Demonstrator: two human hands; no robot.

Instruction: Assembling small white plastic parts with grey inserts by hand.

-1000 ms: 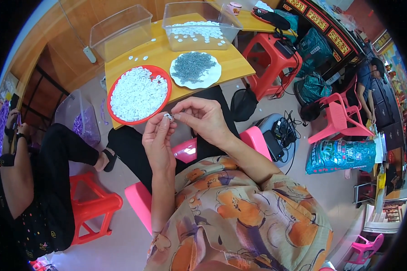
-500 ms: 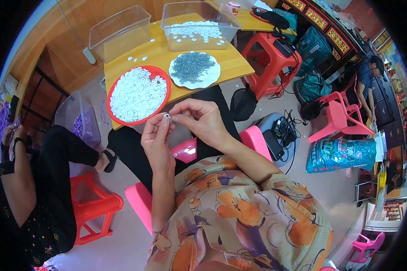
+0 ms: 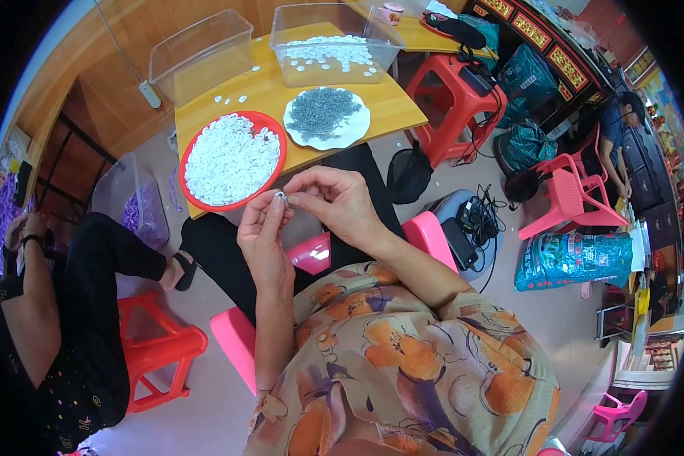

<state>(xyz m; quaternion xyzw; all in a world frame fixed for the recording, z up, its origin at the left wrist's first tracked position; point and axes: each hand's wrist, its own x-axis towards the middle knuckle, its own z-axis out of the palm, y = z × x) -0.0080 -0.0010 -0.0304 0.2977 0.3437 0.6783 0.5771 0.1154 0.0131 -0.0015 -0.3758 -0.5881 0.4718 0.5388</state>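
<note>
Over my lap, at the table's near edge, my left hand (image 3: 266, 228) pinches a small white plastic piece (image 3: 280, 195) between thumb and forefinger. My right hand (image 3: 334, 201) meets it there, thumb and forefinger pressed together at the same piece; whether they hold a separate tiny part is too small to make out. Just beyond my left hand, a red round tray (image 3: 283, 156) is heaped with small white oval plastic pieces (image 3: 228, 163). To its right, a white scalloped plate (image 3: 361, 125) carries a pile of small grey-blue parts (image 3: 321, 112).
On the yellow table (image 3: 391, 106) stand two clear plastic bins, one (image 3: 395, 45) holding more white pieces. A pink bowl (image 3: 311, 254) sits near my lap. At left, a person (image 3: 34, 304) sits beside a red stool (image 3: 159, 349) and purple strips. Red stools and teal sacks (image 3: 574, 258) are at right.
My hands stay at nearly the same spot, with only slight finger movement around the small white piece. The person at left has shifted their hands a little.
</note>
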